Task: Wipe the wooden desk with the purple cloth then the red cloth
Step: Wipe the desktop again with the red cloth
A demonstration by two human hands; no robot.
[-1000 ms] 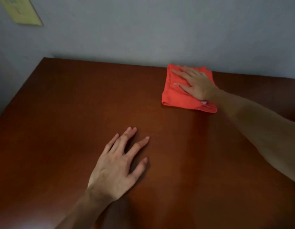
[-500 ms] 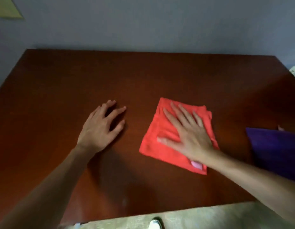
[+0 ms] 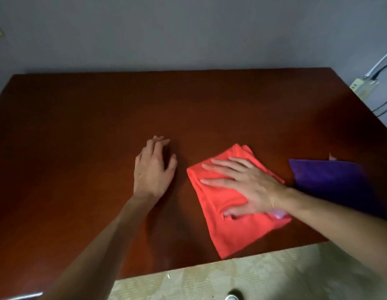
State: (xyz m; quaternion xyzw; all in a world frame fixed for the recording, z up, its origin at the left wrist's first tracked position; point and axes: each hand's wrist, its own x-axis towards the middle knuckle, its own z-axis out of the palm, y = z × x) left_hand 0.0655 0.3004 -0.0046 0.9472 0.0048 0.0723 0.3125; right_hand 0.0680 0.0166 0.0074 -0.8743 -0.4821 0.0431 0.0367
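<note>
The folded red cloth (image 3: 229,226) lies on the dark wooden desk (image 3: 80,131), right of centre and reaching almost to the front edge. My right hand (image 3: 242,187) presses flat on it, fingers spread and pointing left. My left hand (image 3: 153,169) rests palm down on the bare wood just left of the cloth, holding nothing. The purple cloth (image 3: 331,180) lies at the desk's right side, partly hidden behind my right forearm.
A grey wall runs behind the desk. A white power strip (image 3: 361,87) with cables sits off the desk's far right corner. Pale floor (image 3: 253,276) shows below the front edge, with a shoe tip (image 3: 231,297) at the bottom.
My right hand has dragged the red cloth from the far edge toward the front edge and turned it. My left hand stayed flat on the desk. The purple cloth came into view at right.
</note>
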